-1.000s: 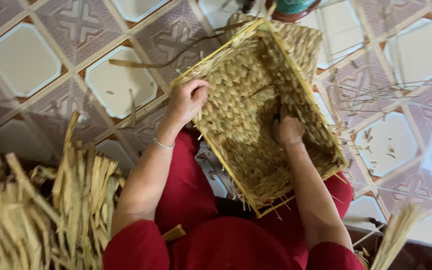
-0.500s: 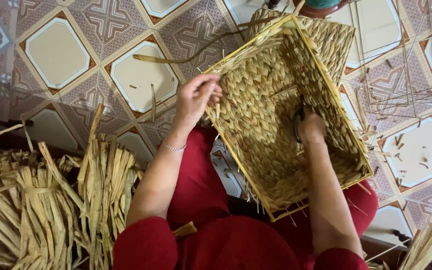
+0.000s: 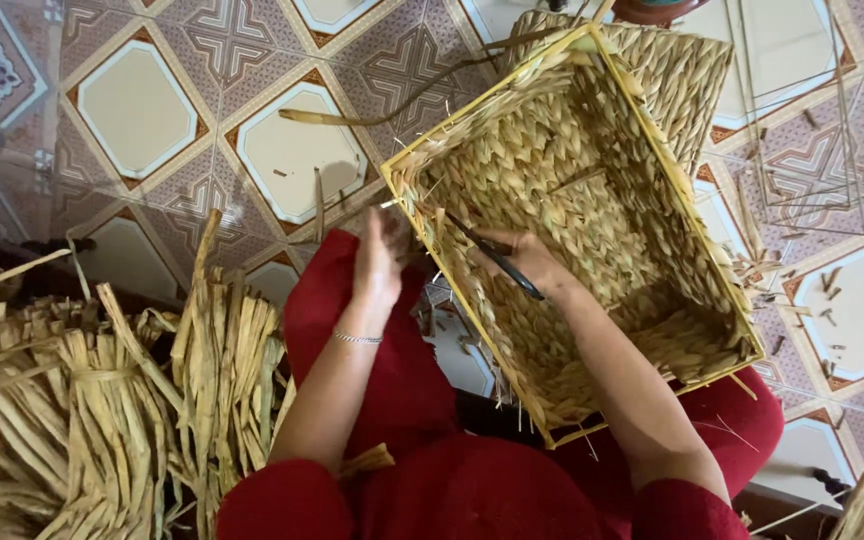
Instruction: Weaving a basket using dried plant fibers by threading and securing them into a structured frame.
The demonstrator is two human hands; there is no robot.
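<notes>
While the basket point(image 3: 592, 230) lies tilted in the centre of the frame with its long axis running from upper left to lower right, the right hand point(image 3: 527, 258), its fingers closed on a dark tool point(image 3: 497, 258), is inside it, and the left hand point(image 3: 377, 265), fingers together, touches the left rim.

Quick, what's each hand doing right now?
Left hand: at the woven basket rim; its grip cannot be told.
Right hand: closed on a dark thin tool.

Woven baskets: I counted one point(image 3: 592, 240).
Dark hand tools: I counted one point(image 3: 497, 258).
Hands: I counted two, left hand point(image 3: 377, 265), right hand point(image 3: 527, 262).
Bracelets: I counted one point(image 3: 357, 339).
</notes>
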